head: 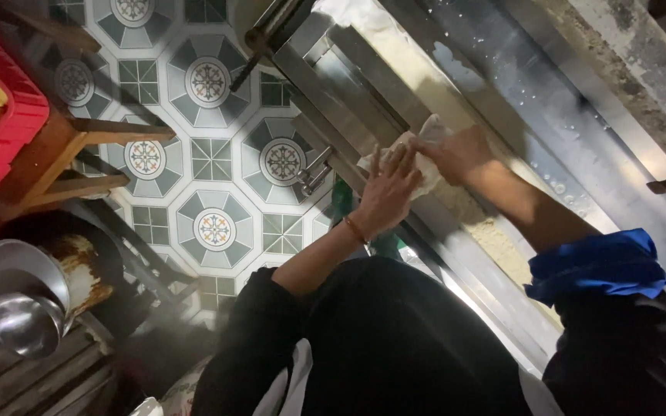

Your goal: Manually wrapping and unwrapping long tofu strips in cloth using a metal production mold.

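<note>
My left hand (389, 189) lies flat with fingers spread on a pale sheet of dough (418, 158) at the edge of a steel machine (348, 85). A thin orange band circles that wrist. My right hand (456, 152) grips the same sheet from the other side, fingers closed on its upper part. The sheet is crumpled between both hands and rests on the machine's flat bed, which carries a long pale strip of dough (487, 223) running toward me. A rolled blue sleeve (595, 266) covers my right upper arm.
A red crate (1, 115) with yellow blocks stands on a wooden stool (63, 166) at the left. A steel pot and ladle (21, 296) sit on wooden slats at lower left. Patterned tiles (210, 154) cover the floor. A wet steel counter (580, 92) runs along the right.
</note>
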